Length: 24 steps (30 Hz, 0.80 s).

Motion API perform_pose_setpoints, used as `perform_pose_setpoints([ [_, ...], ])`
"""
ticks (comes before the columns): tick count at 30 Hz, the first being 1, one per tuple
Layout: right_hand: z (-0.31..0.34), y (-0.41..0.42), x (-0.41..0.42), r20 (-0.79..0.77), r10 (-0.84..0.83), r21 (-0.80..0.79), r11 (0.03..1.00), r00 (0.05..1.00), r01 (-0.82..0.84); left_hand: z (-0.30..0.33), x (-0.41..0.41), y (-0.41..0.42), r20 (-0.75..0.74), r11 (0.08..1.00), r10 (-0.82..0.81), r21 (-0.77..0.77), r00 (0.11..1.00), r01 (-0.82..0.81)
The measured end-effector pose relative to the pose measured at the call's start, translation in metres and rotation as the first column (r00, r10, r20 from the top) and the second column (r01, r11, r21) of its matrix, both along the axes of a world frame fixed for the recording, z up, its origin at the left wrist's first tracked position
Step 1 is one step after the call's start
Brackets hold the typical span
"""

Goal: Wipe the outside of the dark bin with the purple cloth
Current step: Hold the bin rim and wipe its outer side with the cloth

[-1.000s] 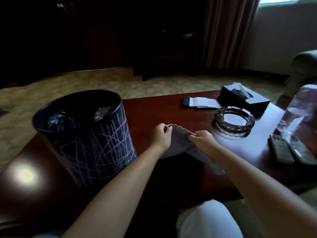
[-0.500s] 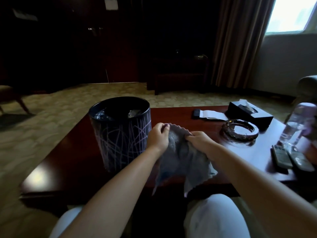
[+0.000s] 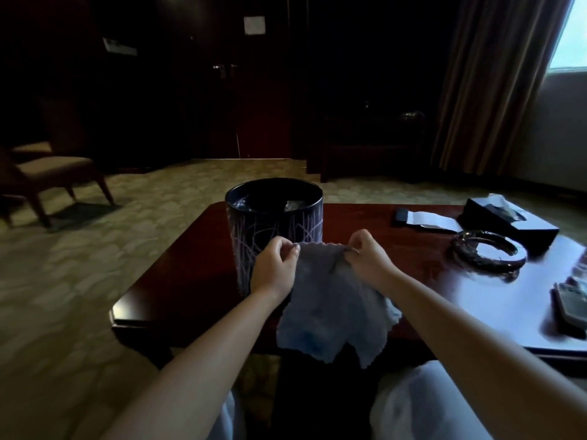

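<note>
Hotel guest room, dimly lit: patterned carpet [image 3: 79, 265]; low polished wooden coffee table [image 3: 397, 249] bearing a dark tissue box [image 3: 521, 222], glass ashtray [image 3: 489, 250] and remote controls [image 3: 571, 304]; upholstered armchair [image 3: 54, 176] at left; heavy floor-length curtains [image 3: 495, 81] beside a window [image 3: 571, 36]; dark wooden double doors [image 3: 222, 90] behind

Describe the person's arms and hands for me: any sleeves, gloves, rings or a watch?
Both forearms are bare up to the frame's lower edge; no sleeves show. The left hand and the right hand wear no gloves, and no watch or bracelet shows at either wrist. No ring is visible, though the light is dim. The fingernails look short. Pale, light-coloured trousers cover the knees at the bottom of the view.
</note>
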State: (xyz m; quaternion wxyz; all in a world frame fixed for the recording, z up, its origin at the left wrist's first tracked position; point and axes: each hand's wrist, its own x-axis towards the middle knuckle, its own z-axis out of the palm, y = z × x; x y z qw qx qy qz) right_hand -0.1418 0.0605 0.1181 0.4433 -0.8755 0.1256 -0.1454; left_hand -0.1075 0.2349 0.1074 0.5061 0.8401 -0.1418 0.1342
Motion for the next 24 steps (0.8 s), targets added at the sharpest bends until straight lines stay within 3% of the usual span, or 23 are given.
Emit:
perform_pose_setpoints([
  [7, -0.009, 0.030, -0.003, 0.049, 0.067, 0.347, 0.935, 0.997, -0.080, 0.007, -0.008, -0.005, -0.151, 0.967, -0.155, -0.224, 0.976, 0.119],
  [12, -0.012, 0.036, -0.019, 0.004, 0.279, 0.123, 0.953, 0.960, -0.277, 0.016, -0.011, -0.013, -0.189, 0.938, -0.224, -0.307, 0.956, 0.159],
  [16, -0.015, 0.032, -0.020, -0.065, 0.234, -0.072, 0.968, 0.970, -0.239, 0.016, -0.007, -0.013, -0.159, 0.948, -0.187, -0.288, 0.969, 0.136],
  [21, -0.012, 0.024, -0.015, -0.165, 0.132, -0.025, 0.990, 0.977, -0.138, 0.018, -0.011, -0.011, -0.152, 0.951, -0.178, -0.282, 0.972, 0.130],
  [24, -0.015, 0.020, -0.010, -0.175, 0.097, 0.121, 0.990, 0.980, -0.076, 0.019, -0.012, -0.013, -0.133, 0.957, -0.175, -0.258, 0.975, 0.136],
])
